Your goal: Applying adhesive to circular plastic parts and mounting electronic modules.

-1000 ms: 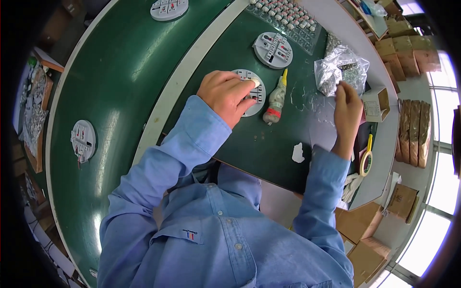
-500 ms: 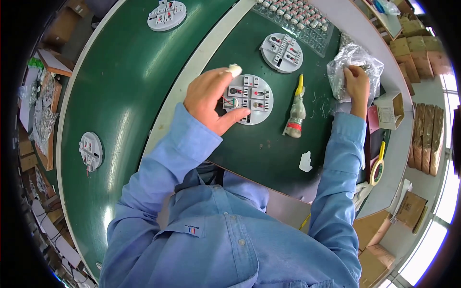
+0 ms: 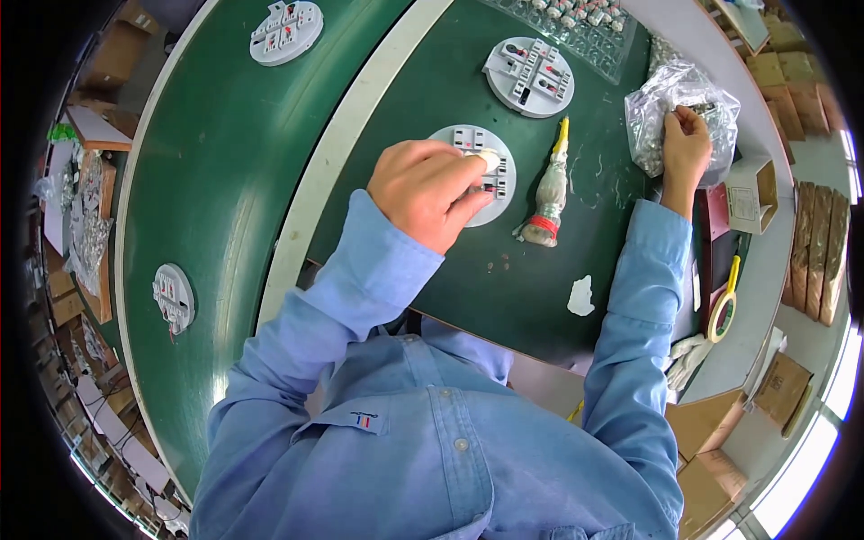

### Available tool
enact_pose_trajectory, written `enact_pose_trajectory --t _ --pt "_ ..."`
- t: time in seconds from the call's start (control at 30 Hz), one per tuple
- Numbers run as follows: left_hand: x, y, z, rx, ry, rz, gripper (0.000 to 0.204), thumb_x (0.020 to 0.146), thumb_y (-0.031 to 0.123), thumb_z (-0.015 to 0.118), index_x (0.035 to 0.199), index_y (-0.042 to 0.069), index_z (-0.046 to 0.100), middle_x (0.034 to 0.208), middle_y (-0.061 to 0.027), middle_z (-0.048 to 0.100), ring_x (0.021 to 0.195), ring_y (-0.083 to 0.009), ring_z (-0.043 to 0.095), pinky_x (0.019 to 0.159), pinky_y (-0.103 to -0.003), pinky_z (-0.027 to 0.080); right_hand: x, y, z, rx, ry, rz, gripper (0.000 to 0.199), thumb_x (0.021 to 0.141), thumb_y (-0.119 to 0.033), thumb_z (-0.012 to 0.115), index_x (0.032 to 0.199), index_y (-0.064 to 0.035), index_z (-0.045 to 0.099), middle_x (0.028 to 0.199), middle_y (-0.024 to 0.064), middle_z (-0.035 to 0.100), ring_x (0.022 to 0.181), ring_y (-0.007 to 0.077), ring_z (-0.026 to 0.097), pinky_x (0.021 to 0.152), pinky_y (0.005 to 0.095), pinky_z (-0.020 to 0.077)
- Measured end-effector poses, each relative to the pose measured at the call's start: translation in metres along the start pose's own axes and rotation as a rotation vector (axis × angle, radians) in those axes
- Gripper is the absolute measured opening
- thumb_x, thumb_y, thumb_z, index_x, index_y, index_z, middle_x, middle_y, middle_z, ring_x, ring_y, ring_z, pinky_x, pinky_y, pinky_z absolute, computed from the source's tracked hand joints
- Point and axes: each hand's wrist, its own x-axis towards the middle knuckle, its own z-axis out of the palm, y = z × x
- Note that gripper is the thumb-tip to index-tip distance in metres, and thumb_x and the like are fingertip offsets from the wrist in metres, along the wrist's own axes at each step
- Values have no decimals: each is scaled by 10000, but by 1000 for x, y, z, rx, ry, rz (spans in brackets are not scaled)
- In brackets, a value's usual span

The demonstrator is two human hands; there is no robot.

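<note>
My left hand [image 3: 429,193] is over a light grey round board [image 3: 490,212] with small black, white and red parts, covering its left side. A white cover sits on one fingertip. Thumb and index finger close in over the parts; what lies between them is hidden. At the far right, my right hand [image 3: 687,153] has its fingers pinched together at the mouth of a clear plastic bag [image 3: 644,135] of small parts. I cannot make out what those fingertips hold. A second round board [image 3: 531,79] lies farther away.
A pale, wrapped tapered object [image 3: 551,193] with a yellow tip and red band lies between my hands. A clear tray [image 3: 603,58] of small parts is at the back. More round boards [image 3: 286,34] rest on the green surface leftward. A yellow-handled magnifier [image 3: 723,310] and open carton [image 3: 751,198] are rightward.
My left hand has moved right over the near round board, its thumb and index finger drawing closer together. My right hand stays at the bag, its fingertips now pinched. The whole view has shifted slightly.
</note>
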Motion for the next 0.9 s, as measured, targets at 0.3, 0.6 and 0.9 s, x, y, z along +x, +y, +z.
enact_pose_trajectory --t 0.3,0.6,0.9 --pt "2 -2 23 73 71 53 276 710 136 878 961 107 765 843 4 730 932 -225 687 885 -445 504 11 40 -9 -81 -61 -102 331 944 -195 723 1207 6 733 1113 147 764 1007 227 715 933 344 546" --pt "-6 -22 18 0 4 112 446 682 258 914 1087 166 754 1040 -21 723 1090 -250 652 1113 -554 423 7 26 9 37 106 -103 323 971 -221 692 1195 8 738 1132 124 764 1032 228 703 957 348 528" --pt "-9 -25 -3 37 -92 136 724 721 392 905 1325 77 657 1446 -162 549 1286 -369 572 1042 -493 489 27 44 -8 21 155 -189 401 981 -294 713 1232 17 743 1233 144 753 1090 255 705 1001 365 533"
